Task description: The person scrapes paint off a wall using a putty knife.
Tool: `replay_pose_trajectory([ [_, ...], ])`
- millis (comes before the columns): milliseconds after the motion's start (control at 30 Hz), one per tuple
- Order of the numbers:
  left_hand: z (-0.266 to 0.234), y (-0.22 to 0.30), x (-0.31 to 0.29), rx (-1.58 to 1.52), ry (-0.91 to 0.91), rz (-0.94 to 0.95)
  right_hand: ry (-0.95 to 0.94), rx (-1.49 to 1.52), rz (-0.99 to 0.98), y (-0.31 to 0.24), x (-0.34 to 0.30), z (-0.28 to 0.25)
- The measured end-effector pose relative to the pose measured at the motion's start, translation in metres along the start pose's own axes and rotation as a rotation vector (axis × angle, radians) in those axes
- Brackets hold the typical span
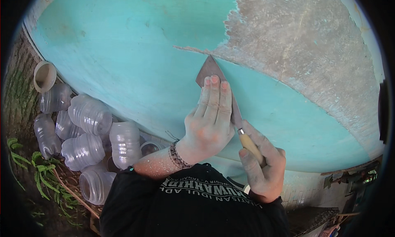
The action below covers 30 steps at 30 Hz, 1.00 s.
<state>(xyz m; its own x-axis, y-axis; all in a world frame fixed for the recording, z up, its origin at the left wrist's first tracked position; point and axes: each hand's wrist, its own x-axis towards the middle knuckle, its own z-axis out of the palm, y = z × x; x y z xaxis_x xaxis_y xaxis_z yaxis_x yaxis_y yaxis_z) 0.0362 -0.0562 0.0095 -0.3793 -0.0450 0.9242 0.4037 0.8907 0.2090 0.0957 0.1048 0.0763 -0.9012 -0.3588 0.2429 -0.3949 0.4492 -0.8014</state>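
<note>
My right hand (265, 163) is closed round the wooden handle of a trowel-shaped scraper (212, 67) with a pointed, broad metal blade. My left hand (210, 117) lies flat along the blade, fingers stretched and pressing on it from above; dust coats both hands. The blade's tip touches the turquoise painted surface (140, 68), a large curved body. It meets a ragged strip of lifted paint (190, 50) there. To the upper right of the tip, a bare greyish-brown area (300, 43) has a jagged paint edge. Part of the blade is hidden under my left fingers.
At the left stand and lie several clear plastic bottles (88, 113), some cut open. A cream-coloured pot (44, 76) sits above them by a mossy trunk (18, 89). Green ferns (43, 177) grow at the lower left. A dark slatted object (310, 220) is at the lower right.
</note>
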Motion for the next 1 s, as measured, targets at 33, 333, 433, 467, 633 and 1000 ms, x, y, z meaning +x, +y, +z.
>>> replay_pose_trajectory([
  [33,0.001,-0.001,0.0,0.027,-0.027,0.077,0.028,0.011,0.005,0.002,0.002,0.0],
  [333,-0.005,-0.002,0.008,-0.006,-0.041,0.0,0.001,0.053,-0.155,0.002,0.012,0.001],
  [433,-0.005,-0.001,0.004,-0.029,-0.031,-0.009,0.026,0.021,-0.162,0.002,0.01,0.002],
  [467,-0.006,-0.003,0.002,-0.04,-0.029,0.015,0.043,0.013,-0.175,0.002,0.009,0.004],
  [633,-0.006,-0.008,0.0,-0.063,-0.06,-0.019,0.037,-0.009,-0.142,-0.002,0.01,0.008],
  [1000,0.0,0.015,-0.003,-0.093,-0.079,0.105,0.119,-0.149,-0.165,0.003,-0.017,-0.012],
])
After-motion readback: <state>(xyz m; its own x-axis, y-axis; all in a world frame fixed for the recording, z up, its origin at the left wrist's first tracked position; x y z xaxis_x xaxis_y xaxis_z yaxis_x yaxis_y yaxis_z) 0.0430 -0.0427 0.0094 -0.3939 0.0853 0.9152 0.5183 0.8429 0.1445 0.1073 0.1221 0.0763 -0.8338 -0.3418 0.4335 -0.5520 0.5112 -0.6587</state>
